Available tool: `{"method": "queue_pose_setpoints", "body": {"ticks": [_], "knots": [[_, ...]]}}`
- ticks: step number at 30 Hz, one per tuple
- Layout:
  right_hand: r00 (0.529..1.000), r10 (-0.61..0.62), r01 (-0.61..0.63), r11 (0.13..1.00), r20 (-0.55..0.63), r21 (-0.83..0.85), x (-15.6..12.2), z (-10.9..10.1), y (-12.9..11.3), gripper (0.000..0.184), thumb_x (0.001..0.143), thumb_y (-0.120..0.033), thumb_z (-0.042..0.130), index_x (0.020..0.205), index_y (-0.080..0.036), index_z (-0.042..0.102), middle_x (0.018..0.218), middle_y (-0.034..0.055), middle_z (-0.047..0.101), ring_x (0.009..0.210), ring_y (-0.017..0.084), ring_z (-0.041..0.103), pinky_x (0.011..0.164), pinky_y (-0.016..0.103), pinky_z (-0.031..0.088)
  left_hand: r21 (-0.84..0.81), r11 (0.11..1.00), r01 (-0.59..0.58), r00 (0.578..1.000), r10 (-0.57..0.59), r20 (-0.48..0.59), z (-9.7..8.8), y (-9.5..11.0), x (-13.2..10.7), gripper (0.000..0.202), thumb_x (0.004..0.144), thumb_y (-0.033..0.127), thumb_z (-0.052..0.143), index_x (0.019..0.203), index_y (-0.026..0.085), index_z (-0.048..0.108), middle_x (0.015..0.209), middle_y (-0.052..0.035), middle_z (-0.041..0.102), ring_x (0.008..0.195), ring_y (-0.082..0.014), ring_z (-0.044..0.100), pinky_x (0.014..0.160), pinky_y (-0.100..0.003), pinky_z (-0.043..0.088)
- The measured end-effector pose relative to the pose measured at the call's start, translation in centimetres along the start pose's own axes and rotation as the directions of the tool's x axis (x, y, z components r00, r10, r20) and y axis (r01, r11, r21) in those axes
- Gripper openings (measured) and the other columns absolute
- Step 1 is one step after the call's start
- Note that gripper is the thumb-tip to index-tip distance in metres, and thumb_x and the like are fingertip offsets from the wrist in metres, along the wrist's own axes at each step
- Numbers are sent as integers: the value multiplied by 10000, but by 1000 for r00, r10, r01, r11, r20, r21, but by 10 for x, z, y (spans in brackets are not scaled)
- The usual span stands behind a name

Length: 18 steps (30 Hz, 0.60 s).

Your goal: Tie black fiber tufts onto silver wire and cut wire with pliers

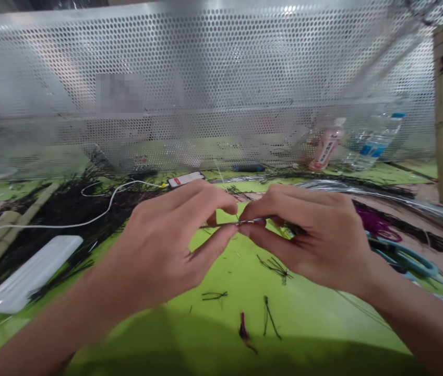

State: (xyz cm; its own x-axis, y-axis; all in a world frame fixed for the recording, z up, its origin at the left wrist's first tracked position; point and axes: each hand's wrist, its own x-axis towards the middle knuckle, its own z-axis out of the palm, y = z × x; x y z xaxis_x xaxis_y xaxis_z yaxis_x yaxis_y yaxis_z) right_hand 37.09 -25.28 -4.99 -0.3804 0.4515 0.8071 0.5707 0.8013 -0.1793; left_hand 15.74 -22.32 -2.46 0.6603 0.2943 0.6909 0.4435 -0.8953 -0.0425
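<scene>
**Item in work:** one thin wire [249, 221], held level between both hands, just above the bench [323, 324].

**Hands:** The left hand [166, 245] pinches one end between thumb and forefinger. The right hand [307, 245] pinches the other end likewise, fingertips almost meeting.

**Judgement:** The piece looks fine and short, so the grip belongs at the very tips with even pressure. Any turning is best done by small finger rolls, wrists quiet.

**Count:**
- Beneath the hands: four loose fibre scraps [214, 296], one of them magenta-tipped.
- Right of the right hand: one pair of teal scissors [405, 258] and one wire coil [401, 201].
- Left of the left hand: one white power bank [29, 274] and one white cable [88, 223].
- Beyond the hands: one phone [185, 179].
- Behind the perforated screen [205, 78]: two bottles [373, 138].
</scene>
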Motion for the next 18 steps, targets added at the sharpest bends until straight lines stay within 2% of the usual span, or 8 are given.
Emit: {"method": "queue_pose_setpoints", "body": {"ticks": [2, 5, 9, 13, 18], "knots": [[1000, 7, -7, 1000, -2, -5, 0, -2, -1, 79, 918, -115, 678, 888, -183, 651, 791, 15, 714, 716, 105, 650, 605, 235, 460, 112, 983, -143, 989, 145, -10, -1, -4, 0, 103, 934, 178, 676, 1035, 174, 654, 1002, -26, 753, 895, -137, 724, 757, -255, 573], [1000, 0, 0, 1000, -9, -12, -1, -5, -1, 57, 912, -119, 693, 886, -163, 666, 771, 16, 704, 704, 99, 654, 626, 223, 477, 208, 946, -248, 965, 260, -36, -1, -7, 1, 150, 911, 145, 711, 1056, 166, 682, 1066, -49, 782, 969, -168, 749, 850, -277, 598], [999, -34, 34, 999, -2, -26, 0, -4, 1, 35, 910, -146, 715, 891, -146, 685, 760, 10, 696, 697, 89, 647, 658, 208, 492, 208, 934, -291, 950, 309, -56, 1, -9, 1, 105, 900, 93, 713, 993, 140, 718, 1025, -58, 806, 892, -174, 775, 839, -291, 626], [999, -29, 30, 999, 17, -23, 0, -5, 3, 37, 910, -154, 722, 934, -140, 698, 818, 12, 723, 732, 81, 661, 686, 192, 498, 221, 937, -272, 947, 302, -113, 4, -9, -1, 97, 881, 100, 739, 970, 137, 727, 991, -47, 813, 844, -164, 781, 821, -279, 642], [999, -3, 2, 1000, 39, 22, 0, -9, 4, 46, 922, -166, 703, 968, -163, 709, 842, 1, 740, 688, 77, 657, 625, 196, 483, 248, 929, -275, 942, 312, -123, 2, -8, -1, 77, 881, 103, 738, 940, 152, 731, 948, -36, 816, 805, -164, 784, 775, -271, 651]]}}
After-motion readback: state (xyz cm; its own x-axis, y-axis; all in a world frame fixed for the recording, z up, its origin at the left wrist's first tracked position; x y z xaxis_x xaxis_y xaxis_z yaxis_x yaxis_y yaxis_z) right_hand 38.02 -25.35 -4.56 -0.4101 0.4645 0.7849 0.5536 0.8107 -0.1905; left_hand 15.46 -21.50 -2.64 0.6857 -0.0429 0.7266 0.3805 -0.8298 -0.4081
